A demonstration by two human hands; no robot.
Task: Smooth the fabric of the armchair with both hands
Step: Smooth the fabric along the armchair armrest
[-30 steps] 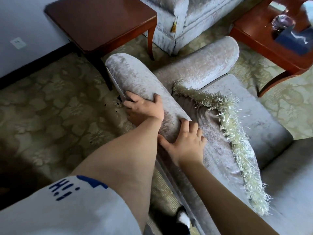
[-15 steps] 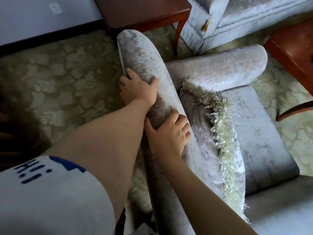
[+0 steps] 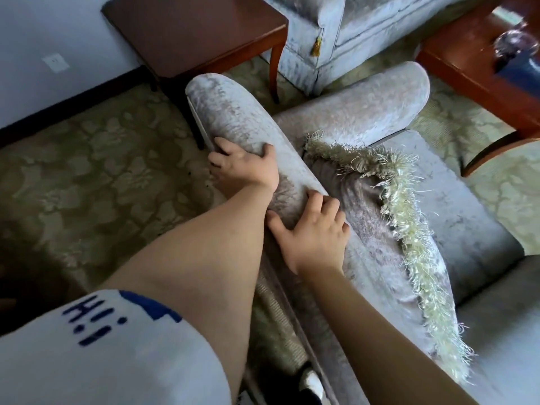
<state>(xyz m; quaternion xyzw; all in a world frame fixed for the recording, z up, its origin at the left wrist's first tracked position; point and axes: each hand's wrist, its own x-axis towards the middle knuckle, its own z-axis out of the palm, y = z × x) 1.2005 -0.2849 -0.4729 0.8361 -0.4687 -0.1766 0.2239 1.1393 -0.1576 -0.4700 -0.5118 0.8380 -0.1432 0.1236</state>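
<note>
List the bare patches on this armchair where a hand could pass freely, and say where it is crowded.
Free: the near armrest beyond the left hand, up to its rounded end; the far armrest; the seat cushion between the fringed cushion and the far armrest. Crowded: mid-armrest, where the left hand and right hand lie close together, beside the fringe.

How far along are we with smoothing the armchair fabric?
In hand: the left hand and right hand lie flat on the grey velvet armrest, where dark streaks in the nap show beside the wrists. Left: the far armrest, the seat cushion and the slumped fringed pillow. Nothing looks clearly finished.
</note>
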